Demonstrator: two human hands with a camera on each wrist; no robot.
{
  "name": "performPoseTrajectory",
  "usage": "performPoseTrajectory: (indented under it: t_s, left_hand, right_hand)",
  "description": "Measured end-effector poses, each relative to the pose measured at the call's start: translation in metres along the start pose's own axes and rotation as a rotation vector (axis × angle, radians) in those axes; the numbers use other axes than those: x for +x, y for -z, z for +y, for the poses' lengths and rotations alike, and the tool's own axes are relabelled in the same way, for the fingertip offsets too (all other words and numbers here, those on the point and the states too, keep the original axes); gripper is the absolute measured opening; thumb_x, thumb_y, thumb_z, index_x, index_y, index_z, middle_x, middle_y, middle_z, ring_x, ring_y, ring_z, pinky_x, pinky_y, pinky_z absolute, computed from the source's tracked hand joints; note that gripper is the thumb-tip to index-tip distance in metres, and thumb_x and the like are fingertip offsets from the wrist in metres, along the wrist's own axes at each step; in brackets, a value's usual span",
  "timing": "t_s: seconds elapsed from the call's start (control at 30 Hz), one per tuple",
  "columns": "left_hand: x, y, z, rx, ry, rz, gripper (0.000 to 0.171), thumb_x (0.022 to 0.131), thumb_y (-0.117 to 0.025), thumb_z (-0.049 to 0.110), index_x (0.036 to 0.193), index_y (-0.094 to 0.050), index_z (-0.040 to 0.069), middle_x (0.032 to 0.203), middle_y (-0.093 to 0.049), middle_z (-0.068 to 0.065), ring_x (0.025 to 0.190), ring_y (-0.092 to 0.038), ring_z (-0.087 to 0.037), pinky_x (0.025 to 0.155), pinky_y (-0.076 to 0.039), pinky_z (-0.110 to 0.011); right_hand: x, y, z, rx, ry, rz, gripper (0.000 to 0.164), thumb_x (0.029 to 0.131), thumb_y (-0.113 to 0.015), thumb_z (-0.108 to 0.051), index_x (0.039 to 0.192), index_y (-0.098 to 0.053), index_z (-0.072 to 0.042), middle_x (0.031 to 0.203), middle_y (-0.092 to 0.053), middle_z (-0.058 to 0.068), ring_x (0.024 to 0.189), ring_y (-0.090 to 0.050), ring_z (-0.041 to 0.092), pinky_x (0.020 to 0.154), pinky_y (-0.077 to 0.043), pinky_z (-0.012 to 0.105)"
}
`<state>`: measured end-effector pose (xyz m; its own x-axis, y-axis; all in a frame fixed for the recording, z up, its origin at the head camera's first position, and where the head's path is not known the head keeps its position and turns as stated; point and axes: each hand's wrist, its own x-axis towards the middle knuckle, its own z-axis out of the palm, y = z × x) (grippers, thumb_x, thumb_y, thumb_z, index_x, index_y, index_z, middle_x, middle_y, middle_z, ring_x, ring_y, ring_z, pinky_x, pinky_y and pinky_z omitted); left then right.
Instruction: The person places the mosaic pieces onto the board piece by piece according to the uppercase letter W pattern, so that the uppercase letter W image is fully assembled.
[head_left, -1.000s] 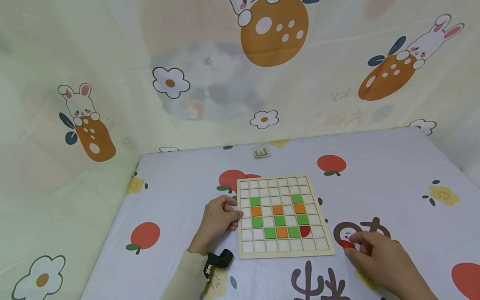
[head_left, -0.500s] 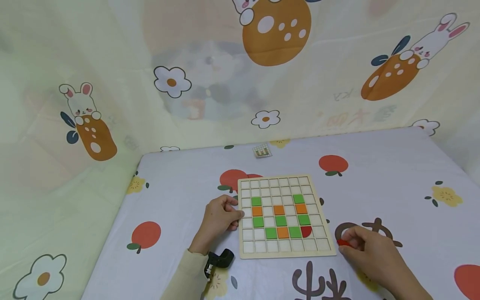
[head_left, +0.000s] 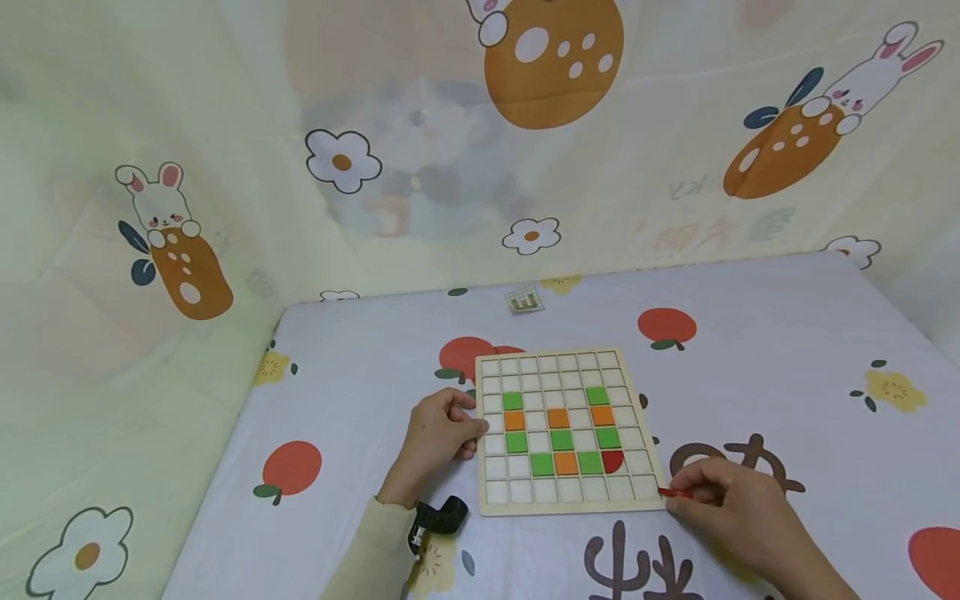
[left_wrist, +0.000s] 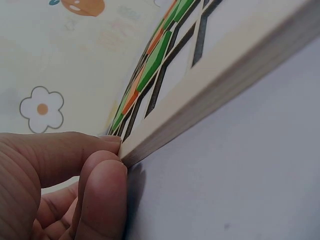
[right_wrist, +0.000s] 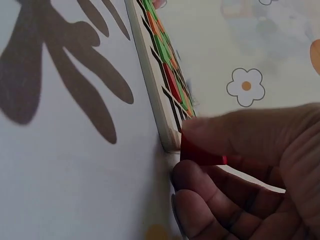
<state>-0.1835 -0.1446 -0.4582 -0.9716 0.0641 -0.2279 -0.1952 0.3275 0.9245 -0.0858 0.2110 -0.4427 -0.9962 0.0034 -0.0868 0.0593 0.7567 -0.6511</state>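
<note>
A square wooden grid board [head_left: 495, 497] lies flat on the table. Green tiles [head_left: 561, 441], orange tiles [head_left: 566, 463] and one red tile [head_left: 612, 461] with a rounded side fill some of its white cells. At the board's left edge, my left hand [head_left: 433, 435] grips the rim between thumb and fingers; the left wrist view has the thumb [left_wrist: 75, 152] at the rim. My right hand [head_left: 746, 504] pinches a thin red tile [right_wrist: 197, 152] between thumb and fingers, beside the board's near right corner. Part of that tile is hidden by the thumb.
A small card [head_left: 523, 300] with a printed grid lies behind the board near the table's back edge. Patterned cloth [head_left: 427, 250] hangs behind and to the left. A black wrist camera [head_left: 442, 516] on the left wrist sits close to the board's near left corner.
My right hand has moved slightly left with the red tile, from beside the board to its near right corner, and the tile has turned edge-on. My left hand stays at the rim.
</note>
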Motion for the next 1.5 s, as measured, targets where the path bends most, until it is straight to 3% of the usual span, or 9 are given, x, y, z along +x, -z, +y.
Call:
performPoseTrajectory:
  t_s: [0.27, 0.43, 0.6, 0.8, 1.2, 1.5]
  left_hand:
    - [0.0, 0.001, 0.0, 0.008, -0.003, 0.003, 0.029, 0.088, -0.082, 0.005, 0.11, -0.064, 0.0, 0.076, -0.059, -0.007, 0.053, -0.062, -0.012, 0.052, -0.058, -0.024]
    - [0.001, 0.0, 0.0, 0.006, 0.002, 0.005, 0.029, 0.088, -0.082, 0.004, 0.11, -0.064, 0.0, 0.076, -0.059, -0.007, 0.052, -0.062, -0.012, 0.052, -0.058, -0.024]
    - [0.001, 0.0, 0.0, -0.001, 0.002, 0.004, 0.029, 0.088, -0.082, 0.003, 0.11, -0.065, 0.0, 0.076, -0.06, -0.007, 0.051, -0.062, -0.011, 0.051, -0.058, -0.024]
    - [0.002, 0.0, -0.001, -0.002, 0.001, 0.002, 0.029, 0.088, -0.081, 0.003, 0.111, -0.064, 0.0, 0.076, -0.06, -0.007, 0.051, -0.062, -0.011, 0.051, -0.058, -0.024]
    - [0.002, 0.001, -0.001, -0.004, -0.003, 0.002, 0.028, 0.088, -0.081, 0.003, 0.111, -0.064, 0.0, 0.076, -0.062, -0.007, 0.051, -0.062, -0.011, 0.051, -0.058, -0.024]
    - [0.002, 0.0, -0.002, 0.005, -0.009, 0.007, 0.028, 0.088, -0.081, 0.003, 0.11, -0.064, 0.001, 0.075, -0.061, -0.006, 0.051, -0.062, -0.011, 0.051, -0.058, -0.024]
  right_hand:
    - [0.0, -0.001, -0.002, -0.022, 0.035, -0.013, 0.023, 0.076, -0.092, -0.01, 0.094, -0.078, -0.012, 0.086, -0.071, -0.004, 0.069, -0.06, 0.007, 0.063, -0.053, 0.02]
    - [0.0, -0.001, -0.002, -0.045, 0.011, -0.041, 0.032, 0.074, -0.094, -0.014, 0.102, -0.08, -0.008, 0.088, -0.07, -0.002, 0.073, -0.058, 0.011, 0.061, -0.051, 0.02]
    - [-0.001, -0.002, -0.002, -0.054, 0.037, -0.035, 0.04, 0.073, -0.095, -0.013, 0.108, -0.08, -0.005, 0.083, -0.067, -0.004, 0.07, -0.055, 0.007, 0.06, -0.048, 0.021]
    - [0.0, -0.003, -0.003, -0.073, 0.06, -0.037, 0.038, 0.072, -0.095, -0.012, 0.107, -0.08, -0.006, 0.078, -0.061, -0.005, 0.068, -0.052, 0.005, 0.059, -0.046, 0.021]
    - [0.003, -0.006, -0.011, -0.129, 0.037, -0.076, 0.027, 0.074, -0.092, -0.012, 0.096, -0.077, -0.013, 0.075, -0.055, -0.004, 0.072, -0.05, 0.013, 0.058, -0.041, 0.022]
    - [0.013, -0.009, -0.035, -0.107, 0.09, -0.055, 0.025, 0.075, -0.093, -0.015, 0.092, -0.074, -0.016, 0.071, -0.053, -0.005, 0.07, -0.049, 0.013, 0.057, -0.04, 0.022]
